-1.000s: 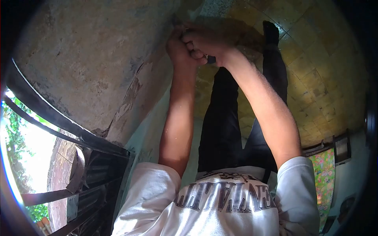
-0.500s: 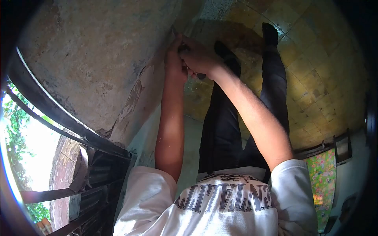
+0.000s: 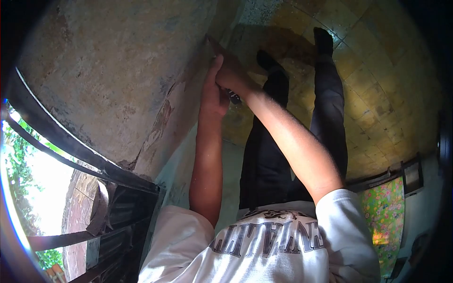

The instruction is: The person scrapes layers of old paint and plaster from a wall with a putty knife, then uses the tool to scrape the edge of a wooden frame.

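Weathered wall (image 3: 118, 70) close against left hand (image 3: 213, 96); open tiled floor (image 3: 377, 94) beyond right hand (image 3: 231, 75).

Rough, flaking plaster wall (image 3: 118, 70); glossy floor tiles (image 3: 377, 80).

A worn, old home was indicated: a plaster wall (image 3: 108, 70) was seen stained and flaking, the floor (image 3: 387, 80) was laid with yellowed tiles, a window was barred by a dark iron grille (image 3: 71, 146) with foliage (image 3: 16, 155) beyond, and a floral cloth (image 3: 384, 221) was seen across the room.

Worn yellow tiled floor (image 3: 377, 94), two dark-socked feet (image 3: 323, 37) directly on it.
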